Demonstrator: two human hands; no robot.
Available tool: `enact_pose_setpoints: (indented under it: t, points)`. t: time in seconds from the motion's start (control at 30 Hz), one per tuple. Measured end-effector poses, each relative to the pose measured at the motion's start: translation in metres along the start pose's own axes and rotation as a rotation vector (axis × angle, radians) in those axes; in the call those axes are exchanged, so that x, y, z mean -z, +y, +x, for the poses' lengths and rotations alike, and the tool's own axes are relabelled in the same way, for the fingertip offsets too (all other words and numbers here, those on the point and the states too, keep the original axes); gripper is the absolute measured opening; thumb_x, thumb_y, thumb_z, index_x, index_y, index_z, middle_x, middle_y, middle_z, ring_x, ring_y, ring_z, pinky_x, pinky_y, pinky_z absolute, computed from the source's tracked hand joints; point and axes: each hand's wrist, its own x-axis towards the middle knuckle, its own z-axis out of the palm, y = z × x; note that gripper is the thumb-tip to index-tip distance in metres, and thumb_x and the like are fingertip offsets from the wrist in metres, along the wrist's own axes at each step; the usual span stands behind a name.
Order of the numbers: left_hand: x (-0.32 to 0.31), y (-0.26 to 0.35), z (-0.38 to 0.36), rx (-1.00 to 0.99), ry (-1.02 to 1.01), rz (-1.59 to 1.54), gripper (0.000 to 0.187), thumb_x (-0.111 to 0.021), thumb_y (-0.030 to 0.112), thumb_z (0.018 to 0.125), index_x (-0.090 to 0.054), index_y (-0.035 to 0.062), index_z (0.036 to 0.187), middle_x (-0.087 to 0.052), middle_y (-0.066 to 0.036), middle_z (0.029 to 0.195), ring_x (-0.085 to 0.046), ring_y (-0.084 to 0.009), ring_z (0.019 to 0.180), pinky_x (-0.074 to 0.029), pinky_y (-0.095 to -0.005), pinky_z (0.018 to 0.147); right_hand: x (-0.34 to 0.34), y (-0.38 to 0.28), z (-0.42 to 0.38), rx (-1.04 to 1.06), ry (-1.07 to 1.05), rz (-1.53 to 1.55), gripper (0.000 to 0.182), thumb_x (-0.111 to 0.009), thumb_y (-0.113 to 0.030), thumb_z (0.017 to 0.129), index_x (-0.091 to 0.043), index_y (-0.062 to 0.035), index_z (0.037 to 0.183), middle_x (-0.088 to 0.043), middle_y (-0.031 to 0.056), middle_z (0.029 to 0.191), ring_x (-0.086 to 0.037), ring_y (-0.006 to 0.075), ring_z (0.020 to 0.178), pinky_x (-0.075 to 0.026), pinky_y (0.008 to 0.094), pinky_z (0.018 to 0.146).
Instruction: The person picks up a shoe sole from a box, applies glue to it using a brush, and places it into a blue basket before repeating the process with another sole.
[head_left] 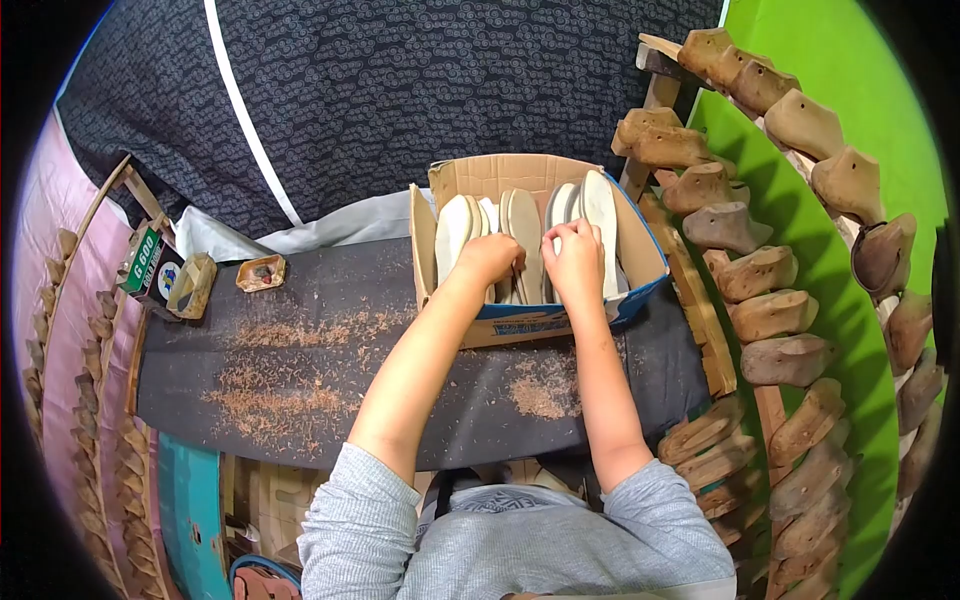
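A cardboard box [512,172] stands on the dark-covered table, holding several upright shoe insoles in off-white and grey. My left hand [488,258] reaches over the front edge, its fingers curled onto the insoles left of centre. Just right of its fingertips stands a grey-beige insole [523,222]. Inside the right half of the box, my right hand [576,258] has its fingers bent and pinched at the front of the right-hand insoles. A pale insole [600,200] rises behind that hand. The lower parts of the insoles are partly hidden by both hands and the box front.
Brown shavings lie scattered over the dark table cover [390,405]. At the left back are a small tray [261,274], an open container [192,287] and a green-and-black box [150,265]. Racks of wooden shoe lasts [765,270] flank the table on the right, with more at far left.
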Motion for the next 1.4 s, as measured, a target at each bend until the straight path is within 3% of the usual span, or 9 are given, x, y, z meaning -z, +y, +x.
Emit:
enact_pose_setpoints:
  t: [0.17, 0.47, 0.57, 0.83, 0.97, 1.03, 1.13, 1.27, 1.4]
  points:
    - [-0.002, -0.003, 0.000, 0.075, -0.065, -0.070, 0.017, -0.067, 0.009, 0.070, -0.067, 0.0163, 0.086, -0.067, -0.005, 0.086, -0.064, -0.0234, 0.085, -0.051, -0.0352, 0.074, 0.001, -0.001, 0.000, -0.002, -0.017, 0.003, 0.007, -0.064, -0.013, 0.073, -0.064, -0.0062, 0.076, -0.056, 0.0091, 0.088, -0.051, 0.0272, 0.092, -0.042, 0.0388, 0.083]
    - [-0.008, -0.014, -0.001, -0.029, -0.096, -0.279, 0.030, -0.065, 0.003, 0.067, -0.065, 0.0119, 0.096, -0.067, -0.010, 0.091, -0.063, -0.0257, 0.088, -0.049, -0.0354, 0.079, 0.003, -0.001, 0.000, 0.008, -0.043, 0.005, 0.008, -0.063, -0.014, 0.074, -0.064, -0.0062, 0.076, -0.056, 0.0094, 0.087, -0.051, 0.0274, 0.092, -0.042, 0.0393, 0.083]
    - [0.000, -0.007, -0.003, -0.109, -0.028, -0.248, 0.030, -0.067, 0.007, 0.067, -0.065, 0.0172, 0.095, -0.067, -0.007, 0.091, -0.062, -0.0262, 0.088, -0.049, -0.0354, 0.078, 0.001, -0.001, -0.001, 0.020, -0.006, 0.019, 0.008, -0.062, -0.013, 0.073, -0.064, -0.0059, 0.075, -0.056, 0.0096, 0.087, -0.051, 0.0278, 0.092, -0.042, 0.0397, 0.082]
    - [0.008, 0.004, -0.002, 0.042, -0.244, -0.083, 0.050, -0.065, 0.003, 0.065, -0.061, 0.0271, 0.109, -0.065, -0.009, 0.097, -0.062, -0.0275, 0.089, -0.049, -0.0371, 0.077, 0.001, 0.001, 0.000, 0.034, -0.005, 0.023, 0.007, -0.063, -0.013, 0.072, -0.065, -0.0061, 0.075, -0.056, 0.0103, 0.087, -0.052, 0.0287, 0.090, -0.043, 0.0391, 0.081]
    - [-0.001, -0.002, -0.001, -0.045, -0.148, -0.107, 0.057, -0.063, 0.003, 0.065, -0.059, 0.0311, 0.114, -0.065, -0.008, 0.097, -0.062, -0.0269, 0.090, -0.049, -0.0365, 0.079, -0.001, 0.002, 0.000, 0.042, 0.007, 0.013, 0.007, -0.065, -0.013, 0.071, -0.065, -0.0067, 0.075, -0.057, 0.0106, 0.085, -0.052, 0.0293, 0.089, -0.045, 0.0387, 0.079]
    - [0.006, 0.004, -0.001, 0.007, -0.247, -0.045, 0.059, -0.062, 0.003, 0.066, -0.058, 0.0329, 0.116, -0.065, -0.008, 0.097, -0.062, -0.0263, 0.090, -0.049, -0.0359, 0.080, 0.000, 0.002, -0.001, 0.031, -0.015, 0.022, 0.007, -0.063, -0.013, 0.073, -0.065, -0.0066, 0.075, -0.057, 0.0102, 0.086, -0.052, 0.0287, 0.090, -0.044, 0.0393, 0.080]
    - [0.003, 0.001, -0.001, 0.010, -0.212, -0.124, 0.052, -0.065, 0.002, 0.062, -0.064, 0.0254, 0.109, -0.066, -0.013, 0.090, -0.061, -0.0294, 0.086, -0.048, -0.0387, 0.079, 0.002, 0.001, 0.000, 0.022, -0.036, 0.028, 0.008, -0.062, -0.014, 0.074, -0.064, -0.0066, 0.075, -0.056, 0.0099, 0.088, -0.051, 0.0280, 0.091, -0.043, 0.0399, 0.081]
    - [0.006, 0.005, -0.004, 0.014, -0.173, -0.089, 0.050, -0.062, 0.003, 0.065, -0.063, 0.0301, 0.108, -0.066, -0.008, 0.093, -0.063, -0.0254, 0.088, -0.050, -0.0345, 0.078, 0.000, 0.003, 0.000, 0.039, -0.015, 0.020, 0.008, -0.062, -0.014, 0.073, -0.064, -0.0070, 0.074, -0.057, 0.0101, 0.087, -0.052, 0.0281, 0.090, -0.043, 0.0400, 0.080]
    - [0.005, 0.006, -0.005, 0.061, 0.139, 0.019, 0.032, -0.060, 0.005, 0.069, -0.065, 0.0214, 0.095, -0.066, -0.006, 0.086, -0.064, -0.0241, 0.081, -0.049, -0.0365, 0.074, 0.002, 0.001, -0.001, 0.039, -0.015, 0.021, 0.008, -0.062, -0.014, 0.073, -0.064, -0.0068, 0.074, -0.057, 0.0102, 0.087, -0.052, 0.0282, 0.090, -0.043, 0.0401, 0.080]
